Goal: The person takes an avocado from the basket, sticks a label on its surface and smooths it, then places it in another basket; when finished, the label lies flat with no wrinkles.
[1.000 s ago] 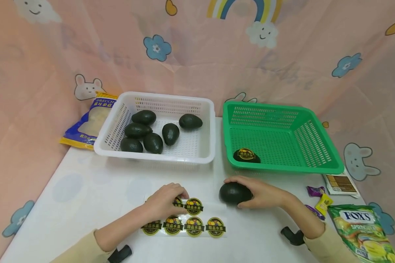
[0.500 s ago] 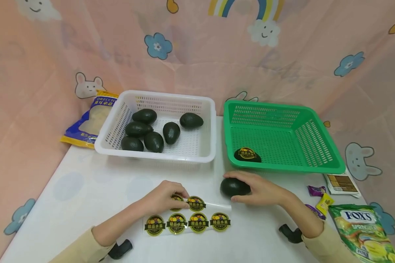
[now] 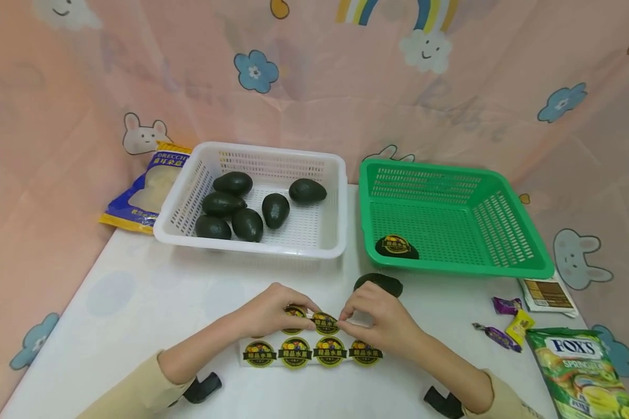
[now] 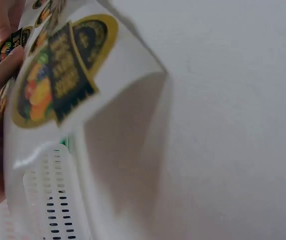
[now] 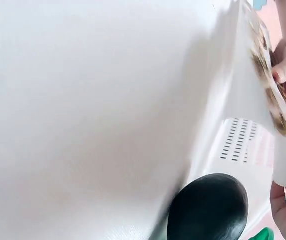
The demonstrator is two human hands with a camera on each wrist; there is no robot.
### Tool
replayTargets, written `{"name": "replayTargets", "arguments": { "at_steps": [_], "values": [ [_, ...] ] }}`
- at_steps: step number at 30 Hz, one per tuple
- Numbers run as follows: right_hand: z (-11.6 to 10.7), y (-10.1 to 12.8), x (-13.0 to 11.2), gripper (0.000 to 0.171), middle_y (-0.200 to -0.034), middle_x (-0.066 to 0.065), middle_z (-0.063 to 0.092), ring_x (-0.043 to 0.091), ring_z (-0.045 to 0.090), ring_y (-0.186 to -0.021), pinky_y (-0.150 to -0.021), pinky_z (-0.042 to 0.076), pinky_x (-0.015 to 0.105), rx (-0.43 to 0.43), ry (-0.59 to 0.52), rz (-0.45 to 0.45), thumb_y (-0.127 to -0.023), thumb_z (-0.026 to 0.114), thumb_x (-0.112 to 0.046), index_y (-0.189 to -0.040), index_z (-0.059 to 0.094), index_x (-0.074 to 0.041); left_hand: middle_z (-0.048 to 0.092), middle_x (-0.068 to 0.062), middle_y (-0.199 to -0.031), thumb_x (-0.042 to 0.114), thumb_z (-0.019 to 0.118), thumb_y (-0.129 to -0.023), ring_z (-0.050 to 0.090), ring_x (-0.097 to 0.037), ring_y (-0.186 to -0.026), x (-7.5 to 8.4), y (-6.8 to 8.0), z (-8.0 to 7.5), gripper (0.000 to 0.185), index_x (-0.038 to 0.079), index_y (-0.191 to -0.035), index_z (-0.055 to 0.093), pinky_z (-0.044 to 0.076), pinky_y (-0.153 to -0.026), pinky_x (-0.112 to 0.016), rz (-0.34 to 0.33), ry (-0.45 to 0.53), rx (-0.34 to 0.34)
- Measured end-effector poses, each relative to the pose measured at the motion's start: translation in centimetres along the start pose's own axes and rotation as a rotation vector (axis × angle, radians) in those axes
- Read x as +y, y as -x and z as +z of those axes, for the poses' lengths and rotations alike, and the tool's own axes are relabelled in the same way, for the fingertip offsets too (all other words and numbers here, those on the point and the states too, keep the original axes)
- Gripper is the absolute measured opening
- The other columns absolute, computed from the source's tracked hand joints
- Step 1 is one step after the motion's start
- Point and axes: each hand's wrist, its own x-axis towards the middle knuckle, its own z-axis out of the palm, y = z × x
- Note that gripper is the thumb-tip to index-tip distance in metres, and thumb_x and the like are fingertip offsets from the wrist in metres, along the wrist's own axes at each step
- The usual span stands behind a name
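Observation:
My left hand (image 3: 278, 311) pinches the upper part of a clear sheet of stickers (image 3: 278, 359) between thumb and fingers. Round black-and-gold fruit labels cover the sheet, which is lifted and bent in the left wrist view. At its upper row, my right hand (image 3: 381, 319) pinches the right edge of one sticker (image 3: 325, 323), still against the sheet as far as I can see. Just behind the right hand a dark avocado (image 3: 388, 283) lies on the table, partly hidden by the fingers; the right wrist view shows this avocado (image 5: 208, 210) below the sheet.
Several avocados lie in a white basket (image 3: 251, 249) at the back left. The green basket (image 3: 461, 269) at the back right holds a labelled avocado (image 3: 396, 247). A pasta bag (image 3: 149, 189) leans at left; wrapped candies (image 3: 520, 326) and a FOX'S bag (image 3: 582, 372) lie at right.
My right hand has let go of the avocado and moved left and down to the sticker sheet. The left hand has raised the sheet's upper edge and shifted slightly right.

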Motion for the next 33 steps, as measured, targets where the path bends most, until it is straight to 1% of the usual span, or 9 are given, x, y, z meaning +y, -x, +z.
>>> {"name": "replayTargets", "arguments": {
  "at_steps": [6, 10, 12, 15, 17, 19, 24, 29, 33],
  "values": [
    [0.8, 0.6, -0.3, 0.009, -0.089, -0.015, 0.061, 0.008, 0.051, -0.091, -0.081, 0.043, 0.022, 0.098, -0.044, -0.02, -0.089, 0.073, -0.021, -0.087, 0.064, -0.023, 0.073, 0.011, -0.095, 0.031, 0.076, -0.085, 0.065, 0.002, -0.085, -0.2, -0.3, -0.1, 0.023, 0.015, -0.101, 0.078, 0.052, -0.077, -0.021, 0.007, 0.049, -0.052],
    [1.1, 1.1, -0.3, 0.012, -0.091, -0.005, 0.062, 0.015, 0.053, -0.092, -0.084, 0.042, 0.025, 0.236, -0.054, -0.089, -0.097, 0.063, -0.025, -0.09, 0.063, -0.015, 0.073, 0.008, -0.097, 0.033, 0.076, -0.084, 0.065, 0.001, -0.086, -0.5, -0.6, -0.3, 0.027, 0.013, -0.103, 0.077, 0.052, -0.079, -0.021, -0.003, 0.069, -0.12],
    [0.9, 1.3, -0.5, 0.011, -0.091, -0.002, 0.062, 0.016, 0.053, -0.091, -0.081, 0.042, 0.026, 0.292, -0.106, -0.026, -0.096, 0.065, -0.02, -0.09, 0.063, -0.012, 0.073, 0.006, -0.099, 0.033, 0.076, -0.084, 0.065, -0.001, -0.087, -0.7, -0.7, -0.3, 0.03, 0.012, -0.105, 0.077, 0.051, -0.08, -0.022, -0.015, 0.051, -0.162],
    [0.1, 1.6, -0.8, 0.006, -0.087, -0.002, 0.061, 0.014, 0.053, -0.085, -0.073, 0.044, 0.026, 0.303, -0.248, 0.21, -0.09, 0.071, -0.009, -0.088, 0.065, -0.011, 0.071, 0.004, -0.107, 0.037, 0.073, -0.086, 0.062, -0.004, -0.094, -1.0, -0.6, 0.1, 0.039, 0.009, -0.113, 0.073, 0.049, -0.086, -0.023, 0.012, -0.067, -0.198],
    [-0.4, 1.8, -0.9, 0.01, -0.084, -0.005, 0.059, 0.011, 0.052, -0.081, -0.069, 0.045, 0.025, 0.249, -0.303, 0.379, -0.087, 0.073, -0.005, -0.088, 0.066, -0.013, 0.068, 0.004, -0.113, 0.042, 0.071, -0.087, 0.06, -0.006, -0.103, -0.9, -0.6, 0.7, 0.043, 0.011, -0.117, 0.071, 0.047, -0.091, -0.025, 0.043, -0.129, -0.152],
    [-0.7, 1.9, -0.8, 0.01, -0.081, -0.006, 0.057, 0.012, 0.051, -0.077, -0.067, 0.046, 0.026, 0.194, -0.314, 0.473, -0.086, 0.073, -0.006, -0.087, 0.067, -0.014, 0.067, 0.006, -0.112, 0.045, 0.07, -0.088, 0.06, -0.008, -0.104, -0.4, -0.7, 1.2, 0.042, 0.014, -0.117, 0.071, 0.048, -0.091, -0.026, 0.045, -0.1, -0.054],
    [-0.8, 2.2, -0.7, 0.011, -0.079, -0.008, 0.057, 0.015, 0.05, -0.073, -0.064, 0.044, 0.026, 0.163, -0.253, 0.519, -0.085, 0.076, -0.012, -0.086, 0.068, -0.019, 0.069, 0.015, -0.089, 0.033, 0.07, -0.091, 0.065, -0.006, -0.085, 1.5, -1.5, 1.8, 0.013, 0.021, -0.095, 0.075, 0.054, -0.076, -0.025, -0.011, 0.158, 0.18],
    [-1.2, 2.9, -0.2, 0.016, -0.081, -0.013, 0.057, 0.018, 0.05, -0.07, -0.06, 0.04, 0.024, 0.192, -0.102, 0.566, -0.084, 0.079, -0.02, -0.088, 0.066, -0.028, 0.068, 0.014, -0.083, 0.023, 0.07, -0.092, 0.062, -0.005, -0.079, 2.3, -2.8, 2.2, 0.007, 0.019, -0.089, 0.075, 0.054, -0.073, -0.026, -0.029, 0.198, 0.252],
    [-2.0, 3.6, 0.4, 0.01, -0.074, -0.01, 0.056, 0.014, 0.046, -0.065, -0.057, 0.037, 0.025, 0.2, -0.097, 0.66, -0.086, 0.077, -0.023, -0.084, 0.067, -0.026, 0.067, 0.016, -0.08, 0.025, 0.07, -0.091, 0.06, -0.004, -0.075, 2.4, -4.3, 2.7, 0.008, 0.019, -0.089, 0.076, 0.052, -0.069, -0.024, -0.04, 0.163, 0.267]
  ]
}}
